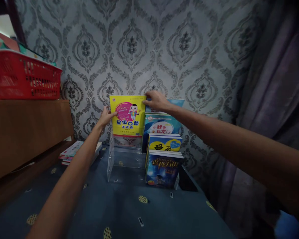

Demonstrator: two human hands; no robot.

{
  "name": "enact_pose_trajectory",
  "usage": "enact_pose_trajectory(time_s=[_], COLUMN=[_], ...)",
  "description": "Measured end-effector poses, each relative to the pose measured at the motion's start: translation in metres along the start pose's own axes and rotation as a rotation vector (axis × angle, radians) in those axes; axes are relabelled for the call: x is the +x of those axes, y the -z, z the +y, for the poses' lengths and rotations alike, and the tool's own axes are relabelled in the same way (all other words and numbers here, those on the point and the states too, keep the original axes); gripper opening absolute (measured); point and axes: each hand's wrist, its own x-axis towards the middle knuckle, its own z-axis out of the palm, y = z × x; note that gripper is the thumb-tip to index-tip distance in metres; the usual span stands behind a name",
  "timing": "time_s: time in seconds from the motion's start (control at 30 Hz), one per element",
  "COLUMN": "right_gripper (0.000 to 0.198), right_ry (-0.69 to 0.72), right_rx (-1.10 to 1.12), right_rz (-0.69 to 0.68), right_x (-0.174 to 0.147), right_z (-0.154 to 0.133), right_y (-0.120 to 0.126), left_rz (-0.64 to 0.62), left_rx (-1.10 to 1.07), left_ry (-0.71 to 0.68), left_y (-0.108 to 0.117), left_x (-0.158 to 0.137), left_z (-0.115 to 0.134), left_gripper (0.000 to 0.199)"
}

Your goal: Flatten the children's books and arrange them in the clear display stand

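A yellow workbook (128, 129) with a pink patch and a cartoon figure stands upright on the back tier of a clear acrylic book stand (124, 159). My left hand (106, 117) grips its left edge, thumb across the front cover. At its top right corner, my right hand (157, 100) has its fingers closed on the edge. The right half of the stand holds several books in steps: a light blue one (175, 102) at the back, a teal one (161, 125), a yellow and blue one (164, 143), and a dark blue one (163, 171) in front.
A short pile of books (72, 151) lies to the left on the dark patterned cloth (124, 205). Further left, a red plastic basket (27, 74) sits on a wooden cabinet (30, 132). Patterned wallpaper (132, 49) rises behind the stand, and a grey curtain (266, 109) hangs on the right.
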Motion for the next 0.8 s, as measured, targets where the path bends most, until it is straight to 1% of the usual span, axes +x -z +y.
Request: enact_pose_trajectory(time_s=[0.03,0.1,0.17,0.23,0.4,0.53,0.7,0.8], right_gripper=[0.032,0.028,0.024,0.021,0.021,0.021,0.027,0.029], right_ry=[0.008,0.022,0.029,0.029,-0.010,0.027,0.075,0.088], right_rx=[0.011,0.019,-0.002,-0.030,-0.034,-0.039,-0.063,-0.074], right_rz=[-0.018,-0.052,-0.084,-0.104,-0.081,-0.082,-0.082,-0.081], right_x=[0.002,0.007,0.011,0.015,0.022,0.023,0.023,0.021], right_z=[0.000,0.001,0.002,0.003,0.006,0.006,0.006,0.006], right_y=[0.001,0.003,0.004,0.003,-0.002,-0.004,-0.004,-0.004], left_rz=[-0.062,-0.115,-0.147,-0.135,-0.075,-0.080,-0.147,-0.199], left_rx=[-0.116,-0.266,-0.327,-0.350,-0.368,-0.391,-0.417,-0.418], left_ry=[0.051,0.098,0.097,0.089,0.089,0.097,0.044,0.041], left_y=[0.000,-0.001,-0.003,-0.007,-0.015,-0.017,-0.015,-0.013], left_x=[0.000,-0.002,-0.003,-0.003,0.003,0.004,-0.005,-0.012], left_z=[-0.007,-0.017,-0.023,-0.026,-0.033,-0.038,-0.044,-0.048], left_gripper=[0.073,0.061,0.051,0.048,0.049,0.049,0.060,0.065])
